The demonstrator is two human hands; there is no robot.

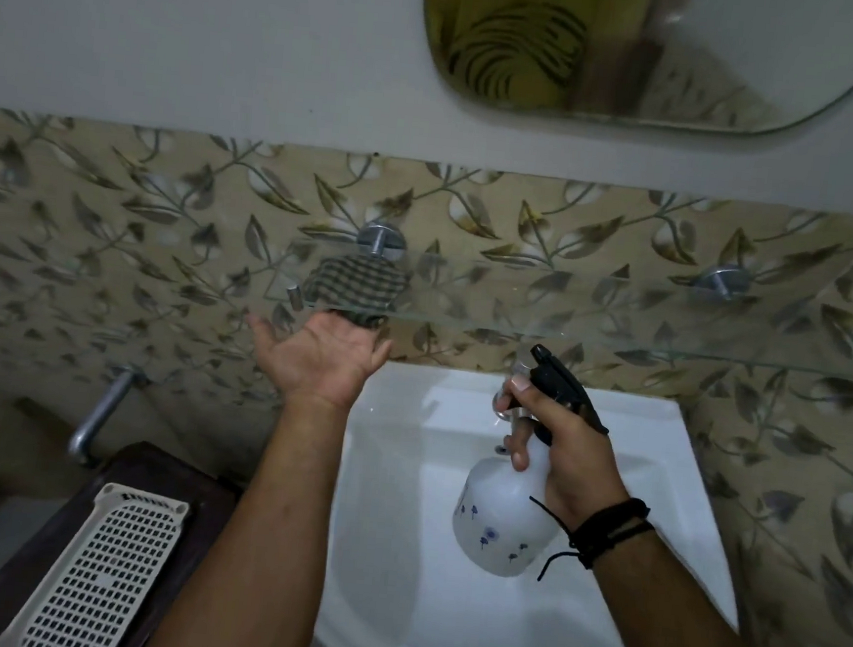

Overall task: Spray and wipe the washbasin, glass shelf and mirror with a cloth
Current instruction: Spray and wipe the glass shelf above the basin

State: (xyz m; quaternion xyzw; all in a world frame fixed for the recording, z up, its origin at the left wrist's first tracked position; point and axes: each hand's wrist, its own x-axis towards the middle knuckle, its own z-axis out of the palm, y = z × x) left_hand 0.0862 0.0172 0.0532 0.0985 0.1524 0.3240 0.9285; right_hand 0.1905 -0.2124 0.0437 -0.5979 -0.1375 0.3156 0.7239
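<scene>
As the right hand [567, 454] clamps the spray bottle [500, 515], the left hand [323, 360], fingertips hidden, meets the checked cloth [361, 279] on the glass shelf [621, 314]; the mirror [644, 48] seemingly awaits wiping.

Up on two metal pegs [380, 242], clear glass shelf [595, 312] with a checked cloth [361, 280] against its left end, and down left a dark surface [154, 464] carrying a white perforated tray [104, 568].
</scene>
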